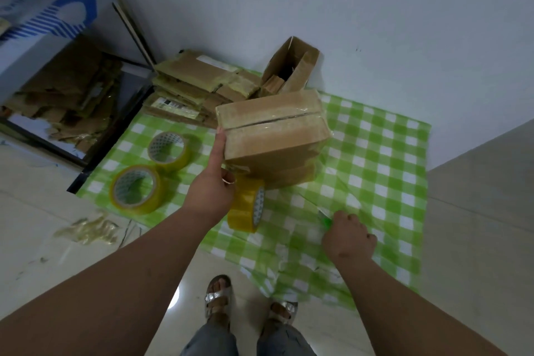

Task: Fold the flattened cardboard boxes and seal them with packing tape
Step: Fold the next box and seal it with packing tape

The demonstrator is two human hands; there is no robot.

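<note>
Pale tiled floor [476, 211], green checked cloth [384, 182], crumpled tape scraps [89, 230]

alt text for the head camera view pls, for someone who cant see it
A person's left hand steadies a taped cardboard box while holding a tape roll; the right hand grips a green-handled cutter on a green checked cloth.
</note>
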